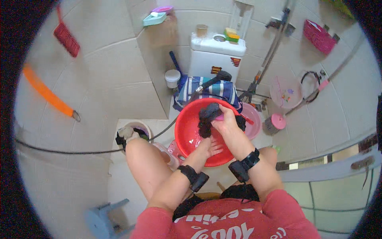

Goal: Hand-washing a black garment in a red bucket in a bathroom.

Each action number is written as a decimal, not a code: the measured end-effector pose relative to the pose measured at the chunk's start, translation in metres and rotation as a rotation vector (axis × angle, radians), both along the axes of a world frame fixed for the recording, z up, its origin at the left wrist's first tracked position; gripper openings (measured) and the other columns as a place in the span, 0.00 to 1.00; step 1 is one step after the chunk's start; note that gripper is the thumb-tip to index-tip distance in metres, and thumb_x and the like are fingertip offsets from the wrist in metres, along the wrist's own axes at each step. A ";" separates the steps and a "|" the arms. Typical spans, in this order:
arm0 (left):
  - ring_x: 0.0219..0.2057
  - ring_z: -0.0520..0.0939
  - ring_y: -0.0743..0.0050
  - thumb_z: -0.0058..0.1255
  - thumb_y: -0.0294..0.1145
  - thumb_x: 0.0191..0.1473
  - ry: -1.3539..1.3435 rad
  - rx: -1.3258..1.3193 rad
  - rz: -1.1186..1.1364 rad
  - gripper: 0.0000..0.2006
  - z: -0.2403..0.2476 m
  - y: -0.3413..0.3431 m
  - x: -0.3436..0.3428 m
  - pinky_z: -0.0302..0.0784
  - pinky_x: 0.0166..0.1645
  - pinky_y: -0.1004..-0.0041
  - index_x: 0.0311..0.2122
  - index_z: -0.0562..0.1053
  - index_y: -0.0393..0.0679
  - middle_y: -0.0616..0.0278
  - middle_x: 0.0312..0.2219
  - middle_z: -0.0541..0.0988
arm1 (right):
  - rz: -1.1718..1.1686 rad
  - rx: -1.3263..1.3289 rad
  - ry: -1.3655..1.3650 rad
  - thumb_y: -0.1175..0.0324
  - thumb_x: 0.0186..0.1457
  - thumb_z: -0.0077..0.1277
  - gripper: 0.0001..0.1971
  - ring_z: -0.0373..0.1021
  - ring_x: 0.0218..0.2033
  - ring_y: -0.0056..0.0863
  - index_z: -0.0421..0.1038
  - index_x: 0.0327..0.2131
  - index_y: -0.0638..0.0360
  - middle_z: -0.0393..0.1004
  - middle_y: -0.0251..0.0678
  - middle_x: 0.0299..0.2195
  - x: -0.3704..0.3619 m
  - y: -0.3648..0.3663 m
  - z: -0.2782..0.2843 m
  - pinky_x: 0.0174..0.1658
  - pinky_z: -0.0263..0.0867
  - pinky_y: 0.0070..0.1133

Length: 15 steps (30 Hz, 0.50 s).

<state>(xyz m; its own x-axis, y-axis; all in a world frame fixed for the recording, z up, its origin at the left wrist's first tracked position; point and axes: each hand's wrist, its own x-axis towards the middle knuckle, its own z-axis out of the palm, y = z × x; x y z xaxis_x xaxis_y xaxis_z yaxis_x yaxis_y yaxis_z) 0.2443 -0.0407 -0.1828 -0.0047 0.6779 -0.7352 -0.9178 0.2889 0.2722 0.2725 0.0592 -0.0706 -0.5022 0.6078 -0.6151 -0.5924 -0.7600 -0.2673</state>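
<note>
A red basin (184,145) is in front of me, with a wet sheen on its inner wall. Above it my right hand (227,121) grips a dark cloth (207,119), perhaps a sock; its exact kind is hard to make out. A small pink-purple piece (220,117) shows beside the right fingers, partly covered. Just under the cloth's hanging end is my left hand (211,146), fingers stretched out and apart, palm upward. More black fabric (240,122) lies at the basin's right rim.
Behind the basin, a striped blue bag (191,88) and black shower head (223,75) sit before the white toilet tank (218,47). A pink basin (252,119) stands at right. Left is a bucket (146,126) with cloths; a hose (79,152) crosses there. A blue stool (101,221) is lower left.
</note>
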 end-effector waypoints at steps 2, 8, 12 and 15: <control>0.42 0.71 0.58 0.39 0.49 0.51 -0.244 0.107 -0.161 0.18 0.019 0.011 -0.006 0.66 0.44 0.48 0.41 0.66 0.47 0.63 0.39 0.71 | -0.001 0.015 0.034 0.67 0.53 0.43 0.10 0.64 0.42 0.38 0.65 0.38 0.61 0.69 0.41 0.38 0.004 -0.007 -0.005 0.50 0.58 0.39; 0.45 0.71 0.55 0.30 0.50 0.52 -0.296 0.561 0.491 0.22 0.048 0.016 -0.045 0.63 0.52 0.56 0.41 0.68 0.43 0.52 0.39 0.72 | 0.402 0.340 -0.290 0.66 0.54 0.40 0.11 0.65 0.42 0.34 0.66 0.36 0.62 0.70 0.38 0.37 0.050 -0.029 -0.033 0.46 0.61 0.30; 0.44 0.71 0.59 0.30 0.49 0.53 -0.291 0.536 0.566 0.21 0.033 0.018 -0.047 0.64 0.51 0.60 0.40 0.68 0.45 0.56 0.37 0.73 | 0.469 1.339 -1.172 0.63 0.54 0.39 0.13 0.66 0.40 0.40 0.68 0.35 0.62 0.69 0.46 0.36 0.043 -0.019 -0.051 0.44 0.60 0.29; 0.45 0.71 0.64 0.28 0.48 0.55 -0.259 0.486 0.505 0.20 0.044 0.016 -0.020 0.65 0.50 0.64 0.40 0.68 0.47 0.60 0.40 0.72 | 0.365 1.823 -0.934 0.61 0.55 0.38 0.14 0.65 0.42 0.40 0.69 0.35 0.62 0.69 0.45 0.38 0.014 -0.026 -0.024 0.47 0.58 0.31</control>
